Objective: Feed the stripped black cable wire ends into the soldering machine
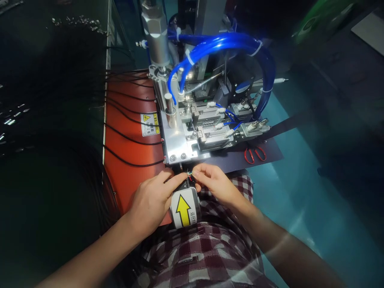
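In front of my lap, at the near edge of the machine, my two hands meet at a tiny part with green and red bits (189, 175), too small to name. My right hand (214, 182) pinches its right side between thumb and fingertips. From the other side, my left hand (153, 196) presses in with its index finger and thumb side, the other fingers curled. Just below them is a white rounded housing (185, 208) with a yellow arrow. Right behind the fingers stands the metal block of the machine (177, 146).
Blue air hoses (228, 42) arch over pneumatic slides (214, 136). Several black cables (135, 165) cross the orange-red surface (129, 132) on the left, near a yellow warning label (151, 124). Red-handled scissors (255, 155) lie on the dark plate (234, 162).
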The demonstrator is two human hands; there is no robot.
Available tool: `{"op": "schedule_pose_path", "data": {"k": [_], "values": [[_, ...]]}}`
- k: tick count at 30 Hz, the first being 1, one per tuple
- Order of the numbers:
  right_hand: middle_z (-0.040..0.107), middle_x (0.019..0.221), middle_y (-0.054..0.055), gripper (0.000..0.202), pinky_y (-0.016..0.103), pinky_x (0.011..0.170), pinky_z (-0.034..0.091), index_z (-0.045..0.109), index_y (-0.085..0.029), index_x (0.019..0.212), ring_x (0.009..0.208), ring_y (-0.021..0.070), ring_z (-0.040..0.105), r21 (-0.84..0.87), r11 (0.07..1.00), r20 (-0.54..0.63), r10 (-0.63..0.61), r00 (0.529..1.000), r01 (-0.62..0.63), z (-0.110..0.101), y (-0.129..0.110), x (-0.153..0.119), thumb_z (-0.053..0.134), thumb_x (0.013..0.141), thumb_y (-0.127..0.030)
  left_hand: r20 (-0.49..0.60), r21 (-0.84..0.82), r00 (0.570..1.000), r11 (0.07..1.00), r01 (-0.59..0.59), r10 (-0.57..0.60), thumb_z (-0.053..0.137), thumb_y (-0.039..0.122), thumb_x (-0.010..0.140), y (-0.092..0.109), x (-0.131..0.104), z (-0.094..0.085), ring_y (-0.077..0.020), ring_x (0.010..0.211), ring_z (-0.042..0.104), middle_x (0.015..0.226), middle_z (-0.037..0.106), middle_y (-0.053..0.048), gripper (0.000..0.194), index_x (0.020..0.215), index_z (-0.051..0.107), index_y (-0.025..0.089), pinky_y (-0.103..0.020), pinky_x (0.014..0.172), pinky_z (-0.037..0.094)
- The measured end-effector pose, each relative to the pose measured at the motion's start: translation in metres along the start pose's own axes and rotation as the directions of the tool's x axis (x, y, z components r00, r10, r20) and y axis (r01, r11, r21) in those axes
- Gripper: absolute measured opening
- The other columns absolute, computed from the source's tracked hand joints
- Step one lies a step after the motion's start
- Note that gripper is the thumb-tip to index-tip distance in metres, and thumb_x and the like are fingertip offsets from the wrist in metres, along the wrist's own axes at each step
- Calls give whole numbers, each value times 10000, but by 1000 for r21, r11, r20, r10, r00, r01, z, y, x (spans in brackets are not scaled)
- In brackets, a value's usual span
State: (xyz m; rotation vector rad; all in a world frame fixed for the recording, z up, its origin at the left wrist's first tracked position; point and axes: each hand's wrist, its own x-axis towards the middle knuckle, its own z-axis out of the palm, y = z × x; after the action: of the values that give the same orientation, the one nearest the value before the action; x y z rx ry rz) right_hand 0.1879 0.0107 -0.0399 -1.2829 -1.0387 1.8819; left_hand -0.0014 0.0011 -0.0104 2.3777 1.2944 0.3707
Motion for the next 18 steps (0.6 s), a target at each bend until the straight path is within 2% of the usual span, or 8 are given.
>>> {"op": "schedule_pose_path", "data": {"k": [6, 18], "values": [[538, 605, -24, 196, 254, 566, 393, 563, -158, 744, 564, 120, 517, -106, 993, -59, -64, 996, 57, 1, -5, -6, 595, 791, -346, -30, 0, 999, 1000, -28, 28, 409, 87, 848, -1, -1, 1, -166, 695, 584, 827, 594, -40, 377, 1160, 596, 185, -257, 567, 456], [538, 580, -32, 106, 240, 548, 392, 562, -154, 725, 542, 113, 524, -141, 988, -115, -85, 990, 69, 3, -4, -3, 572, 780, -244, -36, 30, 999, 999, -27, 28, 409, 94, 850, 1, 0, 1, -176, 688, 593, 819, 600, -46, 368, 1149, 606, 180, -266, 556, 465]]}}
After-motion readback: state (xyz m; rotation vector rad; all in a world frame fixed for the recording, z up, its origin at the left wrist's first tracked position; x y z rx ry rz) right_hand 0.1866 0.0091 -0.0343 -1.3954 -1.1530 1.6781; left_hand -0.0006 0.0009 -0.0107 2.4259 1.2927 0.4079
